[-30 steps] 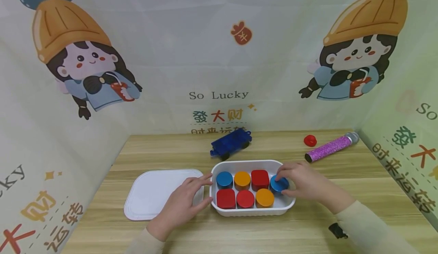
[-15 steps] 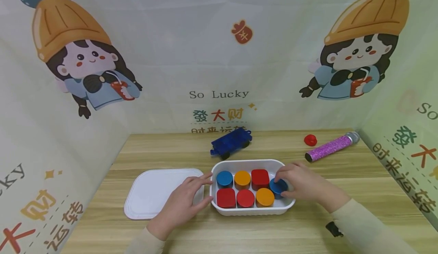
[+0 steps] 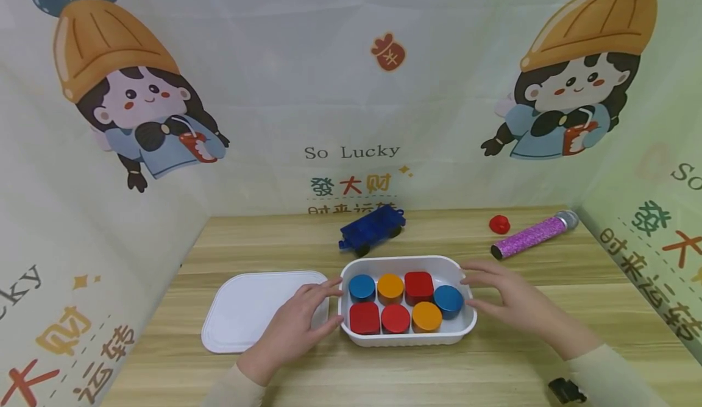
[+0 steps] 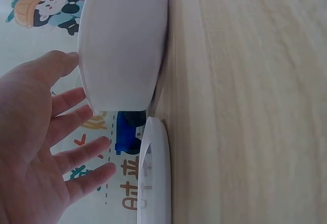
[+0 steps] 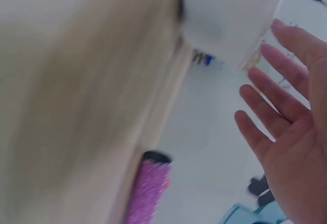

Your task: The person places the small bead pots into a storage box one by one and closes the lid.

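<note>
A white plastic box point(image 3: 406, 340) stands on the table, holding two blue, two orange and three red blocks. The blue round block point(image 3: 448, 301) lies at its right end, with the red square block point(image 3: 418, 286) close by. At the box's left end my left hand point(image 3: 296, 318) has its fingertips right at the rim, and the left wrist view shows those fingers point(image 4: 84, 155) spread and relaxed. My right hand point(image 3: 510, 297) is at the opposite end with nothing in its grasp. In the right wrist view its fingers point(image 5: 265, 109) reach loosely toward the box wall.
A white lid point(image 3: 247, 309) lies left of the box, partly behind my left hand. Behind the box sits a dark blue toy cart point(image 3: 372, 230). At the back right are a small red object point(image 3: 499, 224) and a purple glittery microphone point(image 3: 532, 237). Printed cloth walls surround the table.
My right hand has let go of the blue round block and drawn back rightward to the box's end. The left hand has stayed in place at the rim.
</note>
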### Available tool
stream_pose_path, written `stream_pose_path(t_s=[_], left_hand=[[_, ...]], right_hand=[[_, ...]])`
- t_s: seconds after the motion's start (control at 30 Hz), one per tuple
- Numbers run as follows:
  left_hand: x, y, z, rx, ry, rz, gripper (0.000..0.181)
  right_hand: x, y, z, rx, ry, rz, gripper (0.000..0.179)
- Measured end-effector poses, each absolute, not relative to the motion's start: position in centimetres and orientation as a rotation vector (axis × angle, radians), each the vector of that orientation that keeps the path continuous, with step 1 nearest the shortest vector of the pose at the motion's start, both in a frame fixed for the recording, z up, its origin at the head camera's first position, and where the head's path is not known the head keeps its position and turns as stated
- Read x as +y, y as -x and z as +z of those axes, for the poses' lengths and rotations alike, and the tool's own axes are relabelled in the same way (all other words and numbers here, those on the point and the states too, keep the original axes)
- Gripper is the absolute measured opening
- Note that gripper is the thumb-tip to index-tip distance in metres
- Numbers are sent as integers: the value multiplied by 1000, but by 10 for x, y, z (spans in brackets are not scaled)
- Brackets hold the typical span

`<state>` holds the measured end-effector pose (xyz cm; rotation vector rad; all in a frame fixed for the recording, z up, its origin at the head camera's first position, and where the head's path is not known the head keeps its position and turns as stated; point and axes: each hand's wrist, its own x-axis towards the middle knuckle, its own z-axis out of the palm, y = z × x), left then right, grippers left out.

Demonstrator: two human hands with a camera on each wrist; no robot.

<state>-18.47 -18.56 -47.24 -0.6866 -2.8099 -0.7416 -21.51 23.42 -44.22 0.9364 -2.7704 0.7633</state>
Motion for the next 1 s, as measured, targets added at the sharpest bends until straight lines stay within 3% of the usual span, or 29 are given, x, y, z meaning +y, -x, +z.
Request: stream_pose_path(t_s=[0.4,1.0], left_hand=[[-207,194,-465,-2756,652,-730,40],[-362,203,-476,-2822,339,-642,29]], right_hand=[[253,204,-463,-2722,-901,871,32],[251,203,-463,-2766,-884,893,37]])
